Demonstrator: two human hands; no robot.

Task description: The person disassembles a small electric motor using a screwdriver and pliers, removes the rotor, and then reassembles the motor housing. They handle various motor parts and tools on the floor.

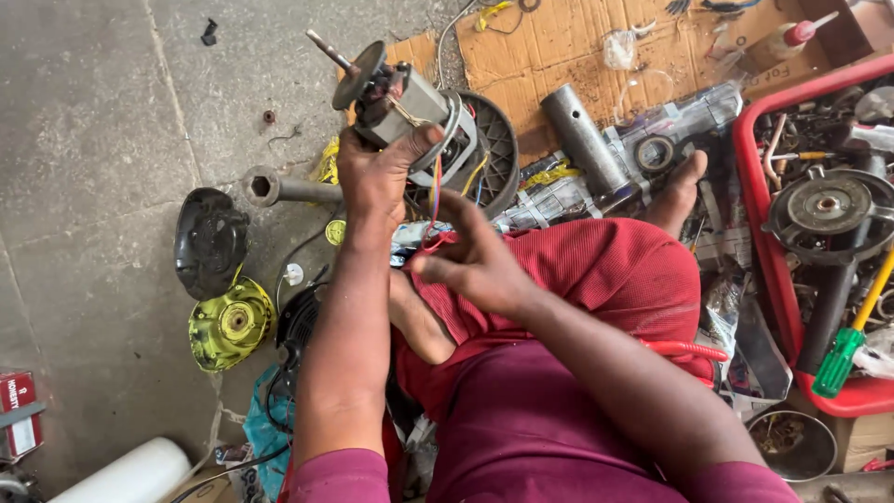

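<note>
Left hand (pixel 377 177) closed around electric motor (pixel 410 102), lifted above lap; shaft tip points up-left, round grille plate behind the motor body. Right hand (pixel 475 261) partly open, fingers (pixel 456 210) pinching or touching the coloured wires (pixel 435 191) hanging from the motor (exact contact hard to tell).

Motor is out of its casing: black cover (pixel 209 240) and yellow-green housing part (pixel 230 323) lie apart on the concrete floor (pixel 93 140). Judged mid-disassembly or repair; wiring not yet finished, nothing reassembled.

Metal tube (pixel 582 140) on cardboard (pixel 559 56); red tray (pixel 768 251) of parts at right.
</note>
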